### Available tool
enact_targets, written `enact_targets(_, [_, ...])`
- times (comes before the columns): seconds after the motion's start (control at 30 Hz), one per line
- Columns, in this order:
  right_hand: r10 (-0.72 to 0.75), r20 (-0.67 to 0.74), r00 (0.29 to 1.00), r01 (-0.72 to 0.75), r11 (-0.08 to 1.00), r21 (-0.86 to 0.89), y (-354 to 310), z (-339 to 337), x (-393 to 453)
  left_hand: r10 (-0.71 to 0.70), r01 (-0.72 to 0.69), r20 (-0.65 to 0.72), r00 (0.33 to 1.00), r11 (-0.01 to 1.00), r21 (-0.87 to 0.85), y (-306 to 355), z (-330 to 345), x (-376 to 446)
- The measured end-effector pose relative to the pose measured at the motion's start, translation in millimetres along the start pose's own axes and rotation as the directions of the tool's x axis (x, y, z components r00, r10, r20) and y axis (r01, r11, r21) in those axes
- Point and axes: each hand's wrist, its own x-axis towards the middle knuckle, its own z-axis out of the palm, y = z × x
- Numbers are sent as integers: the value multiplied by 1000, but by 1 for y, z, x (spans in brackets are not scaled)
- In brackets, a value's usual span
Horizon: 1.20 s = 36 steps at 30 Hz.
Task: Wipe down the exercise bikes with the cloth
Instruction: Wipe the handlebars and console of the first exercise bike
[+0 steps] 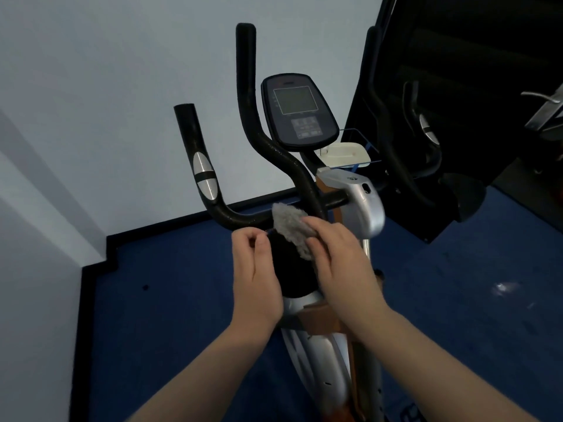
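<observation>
Underfoot, a blue floor (170, 300) fills the lower half of the view and meets a pale wall (106, 86) along a black skirting strip (170, 222). Against that corner stands an exercise bike (362, 214) with a silver and orange body. A second dark machine (457, 117) sits just beside it on the right, partly cut off by the frame edge.

Two black handlebars (248, 117) rise from the bike's front post, the left one carrying a silver grip sensor (204, 175). Between the bars, tilted toward the person, sits an oval console (300, 112) with a blank grey screen and a small pad of buttons below it. Behind the console, a pale container (347, 153) rests in a wire holder.

Both bare forearms reach up from the bottom edge toward the bar junction. The right hand (341, 266) is curled around a grey fluffy cloth (291, 223), fingers pressing it against the black padded post just under the crossbar, so the cloth lies touching the bike where the handlebars meet. The left hand (256, 275) is just beside it, fingers bent inward into a narrow pinch at the edge of the black padding. Whether it actually grips the padding or the cloth's edge cannot be told from this angle.
</observation>
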Motion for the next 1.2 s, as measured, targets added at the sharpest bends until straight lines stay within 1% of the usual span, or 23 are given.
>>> enact_targets(0.03, [4,17,1000,-3,994,-109,-4,1,9,-12,12,13,1000,1000,7,1,-1,0])
enact_targets(0.1, [67,80,995,-38,948,-315,-14,5,37,-21,20,39,999,1000,21,2,-1,-1])
enact_targets(0.13, [87,78,993,-52,928,-370,-18,6,44,-15,14,50,999,1000,24,3,-1,0])
enact_targets(0.17, [92,41,995,-70,926,-371,-20,8,44,-10,8,57,998,1000,27,2,-2,0])
enact_targets(0.2, [91,-21,996,-93,947,-306,-20,9,36,-12,10,62,998,1000,29,2,-3,1])
enact_targets(0.23, [106,-69,992,-117,973,-198,-20,10,23,-17,15,64,998,999,32,3,-3,1])
enact_targets(0.27, [140,-102,985,-149,985,-86,-22,9,7,-26,23,67,997,999,34,3,-4,2])
enact_targets(0.3, [169,-107,980,-172,985,-21,-22,6,-7,-32,30,67,997,999,37,3,-4,1])
enact_targets(0.37, [175,-61,983,-180,980,-85,-16,3,-5,-32,29,71,997,998,53,3,-5,0])
enact_targets(0.43, [148,-22,989,-148,956,-253,-14,4,21,-16,10,79,997,997,77,3,-5,1])
enact_targets(0.5, [118,-47,992,-127,943,-307,-20,7,32,1,-6,61,998,997,79,3,-3,1])
enact_targets(0.53, [128,-74,989,-143,952,-271,-19,8,29,0,-4,50,999,997,73,3,-2,0])
enact_targets(0.57, [139,-85,987,-153,968,-198,-19,8,20,4,-7,45,999,997,82,3,-3,0])
enact_targets(0.63, [145,-56,988,-147,988,-41,-16,2,-3,34,-41,54,998,989,143,5,-6,2])
enact_targets(0.73, [86,21,996,-85,995,-53,-1,-16,5,155,-175,99,983,954,242,16,-12,17])
enact_targets(0.77, [89,-3,996,-89,995,-38,4,-22,17,192,-213,104,976,942,258,22,-11,24])
enact_targets(0.83, [106,-125,987,-106,994,6,10,-34,50,235,-255,105,966,928,272,36,-6,37])
enact_targets(0.9, [89,-228,970,-76,995,66,11,-42,86,266,-295,129,955,898,328,45,2,46])
enact_targets(0.93, [67,-245,967,-42,993,109,12,-41,102,266,-305,152,952,871,385,46,6,49])
enact_targets(0.97, [48,-228,973,-16,990,140,15,-35,116,255,-307,174,951,840,446,44,8,50])
enact_targets(1.07, [-26,-77,997,39,983,180,19,-10,130,201,-272,186,962,770,577,36,8,50])
enact_targets(1.1, [-43,-81,996,58,978,198,24,-2,123,195,-265,181,964,754,602,33,8,50])
enact_targets(1.2, [-44,-193,980,82,977,196,43,5,82,200,-260,166,966,741,619,29,7,51])
